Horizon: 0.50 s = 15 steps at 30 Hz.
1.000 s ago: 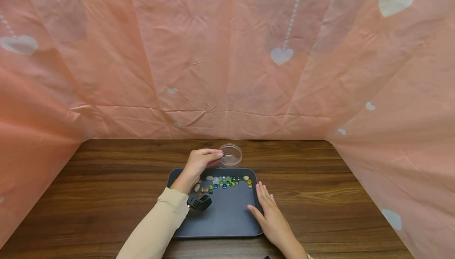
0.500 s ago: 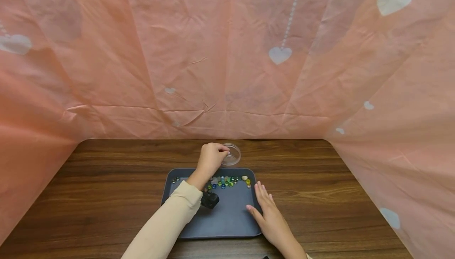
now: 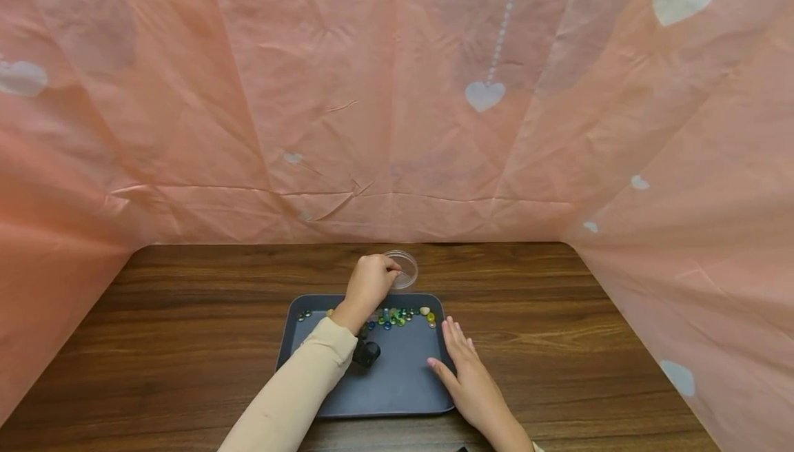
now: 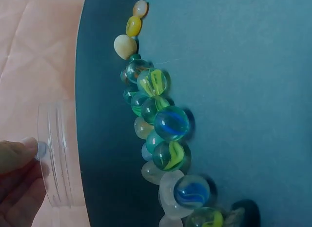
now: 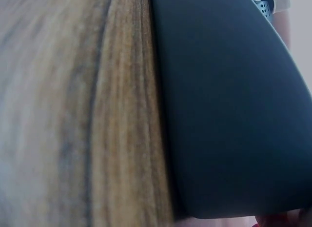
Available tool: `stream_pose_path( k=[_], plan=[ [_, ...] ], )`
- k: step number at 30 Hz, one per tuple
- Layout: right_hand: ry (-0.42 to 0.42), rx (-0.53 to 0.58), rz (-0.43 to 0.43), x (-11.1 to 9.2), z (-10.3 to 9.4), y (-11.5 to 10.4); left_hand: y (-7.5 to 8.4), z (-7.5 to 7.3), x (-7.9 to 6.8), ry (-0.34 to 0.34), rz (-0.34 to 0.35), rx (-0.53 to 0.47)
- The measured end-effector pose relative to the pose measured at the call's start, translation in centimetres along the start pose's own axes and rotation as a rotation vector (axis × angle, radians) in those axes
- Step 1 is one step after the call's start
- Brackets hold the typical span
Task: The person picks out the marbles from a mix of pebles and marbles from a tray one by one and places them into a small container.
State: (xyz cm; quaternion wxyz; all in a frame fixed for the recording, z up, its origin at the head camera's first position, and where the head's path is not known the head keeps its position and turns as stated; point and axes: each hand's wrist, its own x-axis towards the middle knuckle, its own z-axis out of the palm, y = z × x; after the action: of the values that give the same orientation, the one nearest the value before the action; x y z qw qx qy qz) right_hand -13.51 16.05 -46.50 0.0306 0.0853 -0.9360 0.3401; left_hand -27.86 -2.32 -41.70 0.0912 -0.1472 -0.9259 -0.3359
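My left hand (image 3: 371,278) reaches over the far edge of the grey tray (image 3: 397,397) to a round clear dish (image 3: 411,270). Between thumb and fingertips it pinches a small pale bluish glass bead (image 4: 41,150), right at the dish's rim in the left wrist view. Along the tray's far side lies a row of glass marbles (image 4: 171,123) with coloured swirls, mixed with smooth pebbles (image 4: 125,46). My right hand (image 3: 474,383) rests along the tray's right edge, fingers straight and thumb over the rim. The left forearm hides part of the row in the head view.
The tray and dish stand on a dark wooden table (image 3: 558,342). A pink cloth (image 3: 397,128) with heart prints hangs behind and at both sides. A few green marbles (image 3: 304,315) lie in the tray's far left corner. A black wrist camera (image 3: 367,353) hangs under the left wrist.
My left hand has moved right, from beside the dish to over its near left rim, with its fingers turned down. The right hand stays on the tray's edge.
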Motion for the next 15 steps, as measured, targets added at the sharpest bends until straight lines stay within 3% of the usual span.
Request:
stream_pose_path(
  k=[8, 15],
  plan=[
    [0.001, -0.007, -0.002, -0.1, 0.1, 0.1, -0.5, -0.6, -0.2, 0.015, -0.075, -0.170],
    [0.009, -0.013, 0.000, 0.0, 0.1, 0.1, -1.6, -1.4, -1.7, 0.031, -0.172, -0.328]
  ],
)
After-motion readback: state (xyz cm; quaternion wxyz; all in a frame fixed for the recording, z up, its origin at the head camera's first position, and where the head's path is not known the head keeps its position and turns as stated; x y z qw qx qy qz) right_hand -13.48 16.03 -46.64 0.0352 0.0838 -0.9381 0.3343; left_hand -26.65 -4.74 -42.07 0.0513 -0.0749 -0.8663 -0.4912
